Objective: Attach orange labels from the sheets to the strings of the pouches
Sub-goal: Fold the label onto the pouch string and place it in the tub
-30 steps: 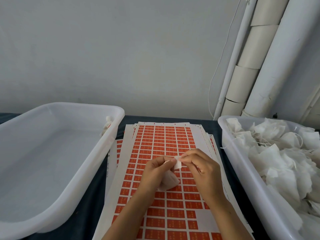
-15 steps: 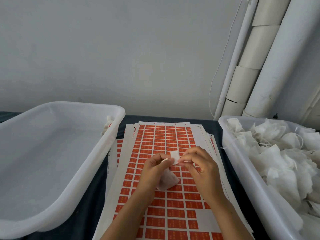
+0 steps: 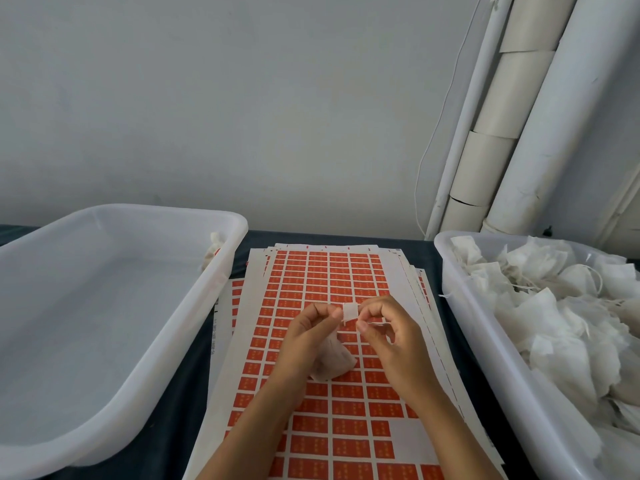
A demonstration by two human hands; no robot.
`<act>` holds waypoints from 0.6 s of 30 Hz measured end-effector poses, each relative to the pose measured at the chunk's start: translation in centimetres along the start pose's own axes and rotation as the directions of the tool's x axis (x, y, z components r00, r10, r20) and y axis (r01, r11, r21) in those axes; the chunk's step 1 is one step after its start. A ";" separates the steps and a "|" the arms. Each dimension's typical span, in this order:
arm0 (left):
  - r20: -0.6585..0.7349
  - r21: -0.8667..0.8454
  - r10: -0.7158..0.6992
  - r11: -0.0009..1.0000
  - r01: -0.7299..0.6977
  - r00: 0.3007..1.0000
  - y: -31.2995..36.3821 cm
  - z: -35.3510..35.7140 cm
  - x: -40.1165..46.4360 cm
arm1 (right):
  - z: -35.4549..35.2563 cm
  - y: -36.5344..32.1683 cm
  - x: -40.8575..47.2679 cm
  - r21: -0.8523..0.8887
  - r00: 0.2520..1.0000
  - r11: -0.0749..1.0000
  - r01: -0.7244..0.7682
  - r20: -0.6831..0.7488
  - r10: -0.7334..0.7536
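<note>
A stack of label sheets (image 3: 332, 271) with rows of orange labels lies in the middle of the dark table. Above it my left hand (image 3: 308, 337) holds a white pouch (image 3: 334, 363) under its palm. Its fingertips touch one edge of a small label (image 3: 349, 312), seen from its white back. My right hand (image 3: 391, 337) pinches the label's other edge, fingers curled. A thin string runs by the label's lower edge, between the two hands.
A large white bin (image 3: 221, 271) on the left holds one or two pouches at its far right corner. A second white bin (image 3: 460, 306) on the right is heaped with white pouches (image 3: 554, 306). White pipes run up the wall at the back right.
The label has swung up from hanging below the fingertips to standing between the two hands. Both hands stay over the same spot on the sheets.
</note>
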State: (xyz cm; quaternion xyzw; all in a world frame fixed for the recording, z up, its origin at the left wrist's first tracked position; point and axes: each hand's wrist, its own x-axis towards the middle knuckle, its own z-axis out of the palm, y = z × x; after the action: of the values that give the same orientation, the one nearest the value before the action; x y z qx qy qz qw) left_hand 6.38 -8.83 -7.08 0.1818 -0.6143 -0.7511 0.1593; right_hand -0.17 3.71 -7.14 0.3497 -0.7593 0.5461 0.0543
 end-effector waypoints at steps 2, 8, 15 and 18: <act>-0.015 -0.009 -0.021 1.000 0.021 1.000 0.0 0.0 0.1 | -0.1 0.0 0.0 0.003 1.000 1.000 -0.003 0.014 0.003; -0.057 0.100 0.072 0.993 -0.066 0.996 -0.1 0.1 0.2 | 0.0 -0.3 0.0 0.067 0.999 0.997 -0.043 0.029 0.041; -0.002 0.219 0.188 0.958 -0.183 0.982 -0.2 0.3 0.2 | 0.4 -0.3 0.1 0.151 0.980 0.971 -0.185 -0.047 0.194; -0.002 0.208 0.195 0.959 -0.190 0.981 -0.3 0.3 0.2 | 0.5 -0.4 0.1 0.173 0.975 0.965 -0.199 -0.063 0.212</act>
State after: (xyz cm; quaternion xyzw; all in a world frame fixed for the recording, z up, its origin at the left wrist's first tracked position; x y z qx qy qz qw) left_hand 6.08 -8.62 -7.34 0.1450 -0.7021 -0.6620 0.2187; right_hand 0.16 3.16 -7.02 0.2500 -0.7405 0.6238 -0.0012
